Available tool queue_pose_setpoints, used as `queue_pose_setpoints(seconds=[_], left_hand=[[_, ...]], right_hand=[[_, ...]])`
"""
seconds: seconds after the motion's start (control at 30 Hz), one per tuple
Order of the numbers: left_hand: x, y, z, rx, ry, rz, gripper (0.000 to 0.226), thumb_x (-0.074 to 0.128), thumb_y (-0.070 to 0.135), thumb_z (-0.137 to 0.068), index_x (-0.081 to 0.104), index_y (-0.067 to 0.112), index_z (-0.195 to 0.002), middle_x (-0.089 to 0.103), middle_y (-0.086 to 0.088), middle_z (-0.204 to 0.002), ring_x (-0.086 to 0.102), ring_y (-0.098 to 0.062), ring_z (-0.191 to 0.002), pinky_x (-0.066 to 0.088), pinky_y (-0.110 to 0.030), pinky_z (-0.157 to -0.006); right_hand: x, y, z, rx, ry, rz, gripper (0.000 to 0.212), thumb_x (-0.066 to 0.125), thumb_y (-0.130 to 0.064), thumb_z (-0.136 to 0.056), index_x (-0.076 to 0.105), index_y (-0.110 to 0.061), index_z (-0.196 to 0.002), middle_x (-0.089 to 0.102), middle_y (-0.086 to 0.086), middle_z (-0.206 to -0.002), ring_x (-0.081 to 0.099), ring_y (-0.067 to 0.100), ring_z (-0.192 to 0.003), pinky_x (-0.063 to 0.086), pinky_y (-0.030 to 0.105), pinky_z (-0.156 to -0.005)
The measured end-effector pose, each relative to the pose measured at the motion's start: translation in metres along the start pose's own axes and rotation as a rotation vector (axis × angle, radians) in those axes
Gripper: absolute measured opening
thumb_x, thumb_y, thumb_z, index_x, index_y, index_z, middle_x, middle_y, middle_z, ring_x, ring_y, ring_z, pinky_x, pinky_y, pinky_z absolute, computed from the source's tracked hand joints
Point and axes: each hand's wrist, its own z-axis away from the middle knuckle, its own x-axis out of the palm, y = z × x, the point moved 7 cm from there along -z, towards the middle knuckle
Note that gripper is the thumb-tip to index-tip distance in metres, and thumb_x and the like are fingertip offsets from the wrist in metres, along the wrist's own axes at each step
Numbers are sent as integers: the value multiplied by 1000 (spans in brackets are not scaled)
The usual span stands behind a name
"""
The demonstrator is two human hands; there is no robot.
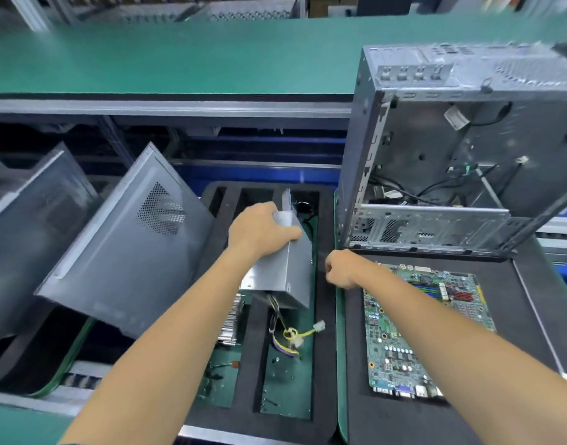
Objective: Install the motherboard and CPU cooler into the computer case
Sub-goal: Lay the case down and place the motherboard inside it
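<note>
The left hand [263, 231] is gripping a boxy grey sheet-metal power supply [283, 274] trailing coloured wires over the black foam tray [255, 332], while the right hand [341, 268], seemingly curled empty, is hovering beside the green motherboard [426, 329] lying flat before the upright open steel case [452, 155].
</note>
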Motion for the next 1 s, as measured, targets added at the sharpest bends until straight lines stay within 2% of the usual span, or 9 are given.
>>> queue_pose_setpoints(seconds=[0.1, 0.2, 0.3, 0.4, 0.53, 0.63, 0.77, 0.87, 1.0], left_hand=[[38, -3, 22, -12, -111, -4, 41, 67, 53, -58, 46, 19, -67, 55, 4, -70, 51, -13, -63, 34, -26, -49], [46, -12, 28, -45, -88, -17, 40, 65, 53, -57, 48, 18, -68, 53, 6, -69, 51, -13, -64, 32, -25, -48], [49, -18, 31, -66, -105, -24, 41, 65, 51, -58, 48, 16, -71, 53, 5, -69, 51, -15, -65, 35, -26, -49], [69, -13, 40, -58, -155, -82, 42, 64, 52, -57, 42, 19, -69, 50, 7, -72, 54, -21, -78, 37, -28, -55], [105, -12, 53, -47, -258, -215, 50, 61, 56, -59, 49, 18, -90, 57, 1, -97, 53, -27, -96, 44, -33, -70], [123, -23, 60, -85, -329, -245, 55, 58, 56, -62, 52, 17, -99, 59, 0, -103, 51, -28, -99, 46, -35, -74], [128, -29, 58, -139, -379, -269, 59, 56, 58, -64, 51, 18, -107, 56, 2, -107, 50, -29, -104, 48, -37, -79], [131, -27, 54, -135, -483, -362, 74, 52, 66, -69, 45, 19, -125, 52, 0, -121, 52, -30, -111, 48, -37, -82], [132, -21, 49, -153, -586, -506, 85, 37, 79, -74, 39, 20, -135, 51, -3, -132, 50, -30, -117, 39, -46, -95]], right_hand=[[5, 2, -1, 8, -6, 0, 20, 46, -2, -86, 64, -2, -96, 68, 20, -97, 53, 25, -68, 41, 28, -56], [10, 5, -3, 21, -29, -15, 23, 46, -1, -86, 63, -3, -100, 68, 22, -102, 51, 24, -68, 41, 30, -59], [12, 4, -4, 24, -38, -18, 27, 46, 1, -84, 65, 5, -103, 64, 19, -85, 45, 22, -66, 36, 29, -60], [12, 1, -3, 10, -21, -45, 30, 45, 0, -84, 66, 4, -105, 67, 18, -92, 50, 22, -68, 39, 29, -60], [10, 2, 1, -21, 3, -67, 21, 44, -2, -83, 65, -1, -88, 64, 18, -81, 51, 23, -64, 40, 29, -58], [9, 8, 6, -25, 2, -78, 19, 44, 2, -81, 58, -11, -78, 53, 14, -75, 45, 23, -62, 37, 30, -57], [10, 19, 12, 7, -10, -108, 21, 41, 5, -80, 59, -6, -78, 55, 16, -76, 45, 23, -61, 39, 31, -57], [10, 25, 15, 20, -19, -151, 25, 42, 4, -82, 64, 7, -92, 67, 24, -85, 55, 25, -65, 48, 34, -62], [1, 27, 25, 3, 20, -152, 22, 43, 1, -85, 65, 4, -89, 67, 22, -85, 57, 26, -67, 51, 34, -66]])
